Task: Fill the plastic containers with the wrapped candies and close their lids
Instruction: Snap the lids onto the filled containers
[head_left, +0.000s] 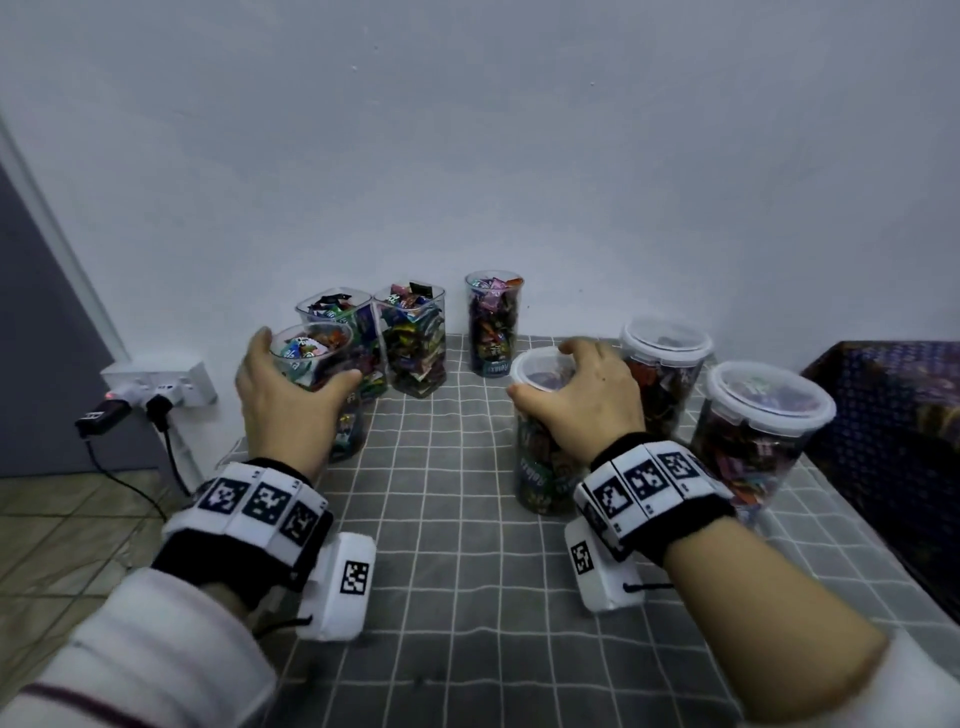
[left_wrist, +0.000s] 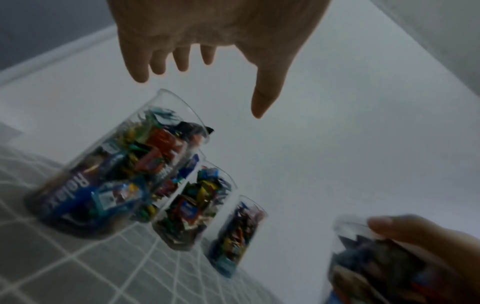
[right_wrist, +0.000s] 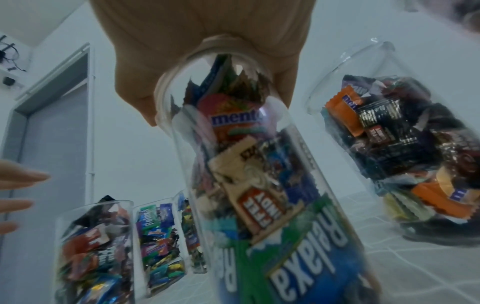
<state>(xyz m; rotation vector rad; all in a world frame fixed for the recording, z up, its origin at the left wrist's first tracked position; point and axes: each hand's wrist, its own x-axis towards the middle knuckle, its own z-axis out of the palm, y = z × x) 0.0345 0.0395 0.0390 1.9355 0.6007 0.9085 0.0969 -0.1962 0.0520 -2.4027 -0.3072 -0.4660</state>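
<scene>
The right hand (head_left: 587, 395) presses its palm and curled fingers over a lidded candy container (head_left: 543, 467). The left hand (head_left: 283, 389) hovers released, fingers spread above an unlidded candy container (left_wrist: 111, 170)

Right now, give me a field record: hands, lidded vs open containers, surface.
left hand: open, spread above the nearest open container, not gripping it
right hand: grips the lidded container from the top
lidded: three, including two containers on the right
open: four, all holding wrapped candies
surface: grey checked cloth
</scene>
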